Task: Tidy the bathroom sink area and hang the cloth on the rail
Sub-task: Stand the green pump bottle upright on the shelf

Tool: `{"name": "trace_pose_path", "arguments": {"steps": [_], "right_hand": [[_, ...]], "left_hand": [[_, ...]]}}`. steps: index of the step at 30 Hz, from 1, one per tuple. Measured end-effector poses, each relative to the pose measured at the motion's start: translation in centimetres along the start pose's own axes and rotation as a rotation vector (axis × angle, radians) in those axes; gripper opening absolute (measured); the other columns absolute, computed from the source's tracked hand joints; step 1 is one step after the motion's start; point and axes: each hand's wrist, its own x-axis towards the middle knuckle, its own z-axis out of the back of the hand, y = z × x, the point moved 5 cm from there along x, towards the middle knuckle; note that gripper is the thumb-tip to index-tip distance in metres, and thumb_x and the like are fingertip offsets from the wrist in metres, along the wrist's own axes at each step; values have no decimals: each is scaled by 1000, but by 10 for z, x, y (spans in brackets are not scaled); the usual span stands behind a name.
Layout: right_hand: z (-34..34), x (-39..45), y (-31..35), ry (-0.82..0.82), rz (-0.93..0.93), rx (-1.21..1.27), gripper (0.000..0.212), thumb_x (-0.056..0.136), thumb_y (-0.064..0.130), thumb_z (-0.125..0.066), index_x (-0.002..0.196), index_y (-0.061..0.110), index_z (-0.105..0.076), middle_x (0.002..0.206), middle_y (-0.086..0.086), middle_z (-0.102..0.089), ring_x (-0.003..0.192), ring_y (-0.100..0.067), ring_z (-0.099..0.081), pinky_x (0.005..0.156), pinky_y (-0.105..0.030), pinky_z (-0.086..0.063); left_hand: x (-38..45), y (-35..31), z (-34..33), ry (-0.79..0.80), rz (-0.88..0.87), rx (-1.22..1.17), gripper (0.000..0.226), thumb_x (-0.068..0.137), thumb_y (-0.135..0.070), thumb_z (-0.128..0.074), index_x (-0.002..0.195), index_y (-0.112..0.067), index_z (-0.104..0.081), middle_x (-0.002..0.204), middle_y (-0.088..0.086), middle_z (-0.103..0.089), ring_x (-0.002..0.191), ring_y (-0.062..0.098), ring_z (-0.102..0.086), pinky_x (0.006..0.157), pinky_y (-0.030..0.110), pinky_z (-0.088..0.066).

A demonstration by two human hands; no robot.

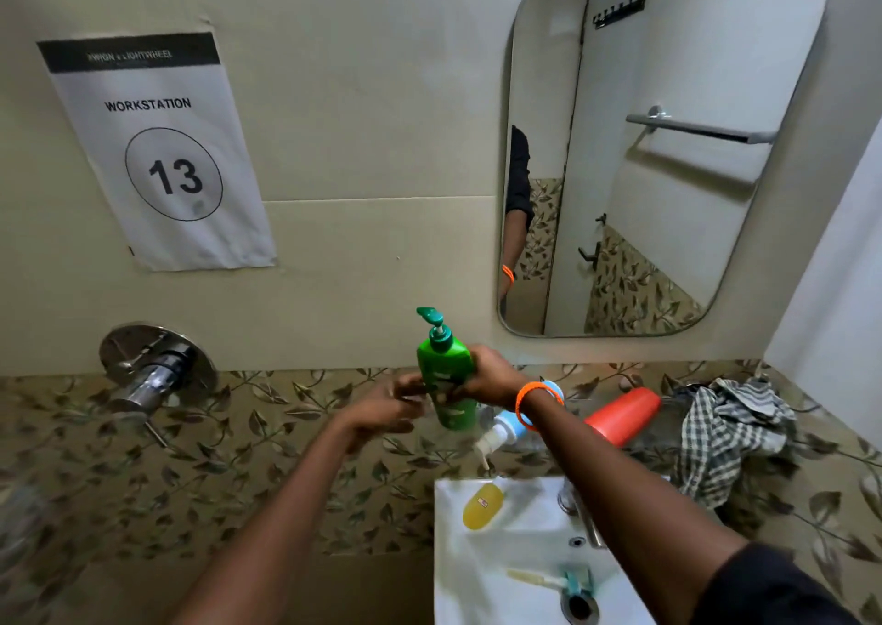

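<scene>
A green pump bottle [444, 366] is held upright above the ledge, left of the sink. My right hand [487, 376] grips its middle from the right. My left hand [382, 409], blurred, touches its lower left side. A checked cloth [730, 428] lies crumpled on the ledge at the right. An orange-red bottle [623, 414] lies on its side beside the cloth. A white and blue pump bottle [501, 431] lies tipped behind my right wrist. A yellow soap bar [483, 507] rests on the white sink [453, 577]. The rail [697, 128] shows only as a reflection in the mirror.
A toothbrush [549, 579] lies in the basin near the drain [580, 608]. The sink tap [580, 514] stands behind my right forearm. A chrome wall tap [152, 371] juts out at the left. A workstation sign [157, 151] hangs on the wall.
</scene>
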Motion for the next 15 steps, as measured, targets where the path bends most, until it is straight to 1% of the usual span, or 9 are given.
{"name": "trace_pose_path", "arguments": {"steps": [1, 3, 4, 6, 9, 10, 12, 13, 15], "right_hand": [[2, 5, -2, 43, -19, 64, 45, 67, -3, -87, 107, 3, -70, 101, -12, -73, 91, -21, -64, 88, -38, -58], [3, 12, -5, 128, -35, 199, 49, 67, -11, -85, 113, -2, -68, 115, -24, -74, 103, -31, -70, 102, -50, -55], [3, 15, -7, 162, -48, 244, 52, 68, -14, -83, 116, -3, -66, 120, -28, -71, 112, -38, -69, 105, -53, -53], [2, 20, -12, 203, -70, 309, 56, 71, -19, -79, 122, -7, -61, 125, -32, -67, 121, -44, -63, 109, -57, -49], [8, 19, -16, 229, -77, 319, 56, 74, -15, -80, 125, -4, -60, 126, -28, -68, 116, -34, -66, 109, -52, -50], [13, 15, -17, 238, -56, 254, 58, 74, -8, -84, 126, 0, -61, 126, -22, -69, 115, -30, -66, 108, -47, -51], [29, 4, -25, 221, 13, -30, 72, 70, 11, -92, 133, 10, -59, 133, -9, -67, 122, -23, -62, 109, -37, -48], [37, -3, -35, 189, 31, -205, 83, 66, 20, -94, 139, 15, -55, 140, -5, -61, 127, -21, -58, 111, -36, -45], [45, -23, -60, 159, 0, -498, 99, 60, 27, -96, 146, 25, -47, 148, -4, -52, 132, -25, -52, 112, -41, -44]], "left_hand": [[5, 2, -10, -32, -38, 62, 46, 92, 6, -66, 136, -10, -62, 123, 11, -71, 99, 20, -64, 72, 25, -53], [15, 8, -23, -144, -102, 67, 45, 85, 6, -75, 128, -2, -66, 116, 14, -75, 101, 26, -69, 70, 20, -58], [19, 10, -26, -203, -131, 61, 45, 82, 5, -78, 125, -2, -67, 115, 15, -76, 103, 28, -72, 75, 24, -61], [26, 13, -28, -283, -148, 80, 45, 81, -2, -82, 124, -5, -68, 116, 12, -77, 107, 28, -73, 90, 41, -62], [35, 20, -30, -314, -158, 93, 47, 81, -5, -83, 126, -10, -69, 119, 9, -76, 111, 24, -72, 100, 48, -57], [36, 23, -30, -330, -160, 98, 50, 81, -6, -84, 128, -11, -68, 122, 8, -75, 114, 24, -71, 103, 46, -56], [33, 31, -28, -402, -155, 130, 61, 79, -9, -86, 135, -14, -63, 126, 1, -71, 117, 20, -67, 103, 36, -53], [30, 36, -26, -450, -151, 147, 67, 77, -12, -88, 139, -14, -60, 126, -2, -69, 117, 18, -65, 101, 32, -52], [24, 44, -24, -514, -161, 158, 75, 75, -14, -90, 142, -13, -58, 128, 1, -68, 118, 19, -64, 100, 34, -54]]}}
